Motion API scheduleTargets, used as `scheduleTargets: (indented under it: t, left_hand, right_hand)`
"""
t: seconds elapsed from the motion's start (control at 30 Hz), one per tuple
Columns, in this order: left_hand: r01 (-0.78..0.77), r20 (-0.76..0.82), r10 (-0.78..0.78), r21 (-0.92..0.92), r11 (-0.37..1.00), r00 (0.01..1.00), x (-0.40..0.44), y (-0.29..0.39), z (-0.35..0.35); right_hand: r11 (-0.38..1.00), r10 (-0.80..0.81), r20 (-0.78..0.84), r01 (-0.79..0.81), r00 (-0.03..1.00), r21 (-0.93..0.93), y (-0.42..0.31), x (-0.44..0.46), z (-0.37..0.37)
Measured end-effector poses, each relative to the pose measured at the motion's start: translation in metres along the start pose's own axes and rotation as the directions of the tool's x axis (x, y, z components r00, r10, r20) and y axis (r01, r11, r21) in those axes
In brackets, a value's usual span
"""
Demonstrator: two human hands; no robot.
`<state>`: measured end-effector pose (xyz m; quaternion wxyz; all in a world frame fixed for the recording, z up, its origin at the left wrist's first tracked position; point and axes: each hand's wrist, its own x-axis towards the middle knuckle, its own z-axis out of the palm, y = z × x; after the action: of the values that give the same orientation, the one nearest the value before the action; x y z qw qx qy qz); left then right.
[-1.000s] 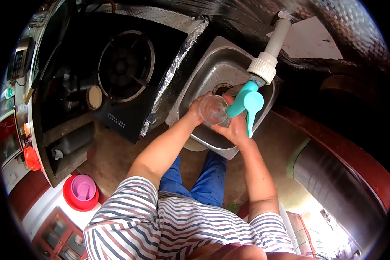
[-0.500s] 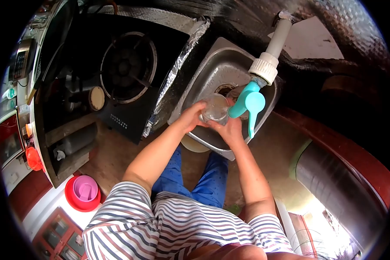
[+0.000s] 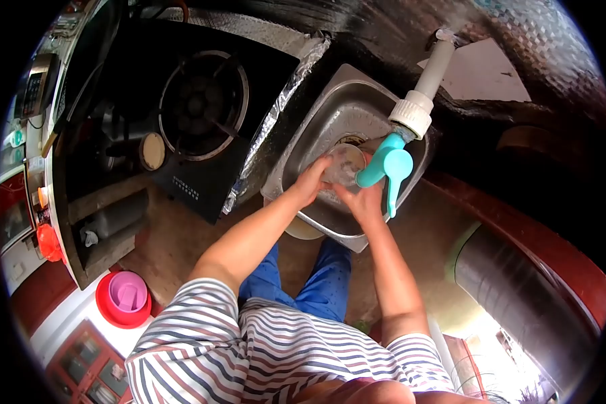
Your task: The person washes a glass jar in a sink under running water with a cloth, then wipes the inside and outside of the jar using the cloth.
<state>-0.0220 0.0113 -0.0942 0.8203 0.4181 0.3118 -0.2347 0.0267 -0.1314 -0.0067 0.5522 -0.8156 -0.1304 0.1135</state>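
Over the big metal sink (image 3: 330, 111), close by the blue-green tap (image 3: 397, 163), the left hand (image 3: 310, 183) and the right hand (image 3: 366, 203) are holding a clear cup (image 3: 345, 163) between them, neither one nearer, and its round end is facing up, just ahead of the wrists.

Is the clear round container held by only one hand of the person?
No, the left hand holds one side of the clear round container and the right hand the other, over the rectangular stainless-steel sink.
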Motion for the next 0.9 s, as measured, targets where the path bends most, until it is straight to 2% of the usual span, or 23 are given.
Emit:
scheduleTargets:
  t: [0.03, 0.07, 0.17, 0.2, 0.27, 0.3, 0.33, 0.37, 0.4, 0.47, 0.5, 0.57, 0.6, 0.63, 0.67, 0.7, 0.73, 0.77, 0.8, 0.83, 0.9]
  left_hand:
    - [0.034, -0.027, -0.033, 0.030, 0.999, 0.999, 0.007, -0.005, -0.005]
    - [0.129, -0.110, -0.129, -0.015, 0.992, 0.985, 0.016, -0.009, -0.006]
    - [-0.083, -0.016, 0.082, -0.049, 0.995, 0.996, 0.028, -0.001, 0.013]
    - [-0.070, -0.016, 0.069, -0.056, 0.996, 0.997, 0.026, -0.006, 0.012]
    - [0.207, -0.198, -0.176, 0.147, 0.967, 0.964, 0.035, 0.004, 0.015]
    - [0.164, -0.200, -0.131, 0.159, 0.973, 0.971, 0.032, 0.007, 0.018]
    - [0.087, -0.121, -0.071, 0.136, 0.987, 0.990, 0.036, 0.005, 0.013]
    - [0.026, -0.046, -0.022, 0.104, 0.994, 0.999, 0.035, -0.003, 0.009]
    - [0.036, -0.045, -0.031, 0.106, 0.994, 0.998, 0.029, -0.010, 0.008]
    - [0.246, -0.202, -0.202, 0.224, 0.943, 0.958, 0.029, -0.001, 0.010]
    - [0.212, -0.151, -0.179, 0.246, 0.946, 0.972, 0.019, 0.011, 0.016]
    - [0.242, -0.094, -0.224, 0.287, 0.927, 0.970, 0.014, 0.009, 0.008]
    - [0.239, -0.088, -0.223, 0.291, 0.926, 0.971, 0.011, 0.009, 0.007]
    - [0.337, -0.049, -0.339, 0.315, 0.887, 0.939, 0.007, 0.011, 0.005]
    - [0.435, -0.018, -0.456, 0.338, 0.834, 0.890, 0.002, 0.011, 0.003]
    - [0.434, -0.019, -0.455, 0.339, 0.835, 0.890, -0.001, 0.011, 0.004]
    - [0.443, -0.024, -0.461, 0.327, 0.835, 0.887, -0.007, 0.010, 0.004]
    - [0.454, -0.027, -0.470, 0.314, 0.834, 0.882, -0.010, 0.008, 0.004]
    - [0.484, -0.033, -0.497, 0.292, 0.825, 0.867, -0.009, 0.005, 0.001]
    - [0.494, -0.028, -0.509, 0.291, 0.819, 0.861, -0.007, 0.002, -0.004]
    - [0.635, -0.082, -0.640, 0.271, 0.723, 0.764, -0.004, 0.001, -0.012]
  right_hand:
    - [1.000, -0.003, -0.003, 0.003, 1.000, -0.002, 0.011, -0.005, 0.003]
    - [0.998, 0.047, 0.040, -0.045, 0.998, -0.047, 0.032, -0.007, 0.010]
    - [0.979, 0.160, 0.097, -0.146, 0.982, -0.140, 0.035, 0.004, 0.009]
    - [0.980, 0.188, 0.088, -0.181, 0.978, -0.080, 0.051, 0.001, 0.009]
    - [0.984, 0.178, 0.064, -0.176, 0.982, -0.032, 0.062, 0.002, 0.009]
    - [0.987, 0.156, 0.058, -0.154, 0.986, -0.041, 0.056, 0.003, 0.007]
    - [0.990, 0.135, 0.052, -0.132, 0.990, -0.050, 0.051, 0.005, 0.006]
    - [0.979, 0.180, 0.041, -0.175, 0.983, -0.101, 0.048, -0.001, 0.007]
    - [0.978, 0.190, 0.039, -0.185, 0.981, -0.100, 0.051, -0.011, 0.011]
    - [0.998, 0.007, -0.099, -0.013, 0.995, -0.064, 0.061, -0.007, 0.021]
    - [0.992, 0.039, -0.119, -0.052, 0.992, -0.113, 0.053, -0.004, 0.019]
    - [0.968, 0.209, 0.016, -0.204, 0.978, -0.148, 0.041, -0.002, 0.005]
    - [0.963, 0.143, 0.019, -0.135, 0.990, -0.233, 0.056, -0.005, 0.006]
    - [0.963, 0.132, 0.008, -0.127, 0.991, -0.236, 0.086, -0.001, 0.010]
    - [0.944, 0.250, 0.098, -0.221, 0.963, -0.244, 0.122, 0.002, 0.015]
    - [0.914, 0.366, 0.191, -0.313, 0.911, -0.259, 0.141, 0.008, 0.019]
    - [0.864, 0.462, 0.341, -0.503, 0.819, 0.037, 0.132, 0.017, 0.015]
    - [0.861, 0.467, 0.342, -0.508, 0.815, 0.036, 0.133, 0.021, 0.015]
    - [0.688, 0.649, 0.475, -0.725, 0.594, -0.033, 0.136, 0.023, 0.012]
    - [0.460, 0.761, 0.571, -0.877, 0.309, -0.139, 0.140, 0.021, 0.009]
    - [0.475, 0.739, 0.601, -0.868, 0.303, -0.147, 0.145, 0.010, 0.012]
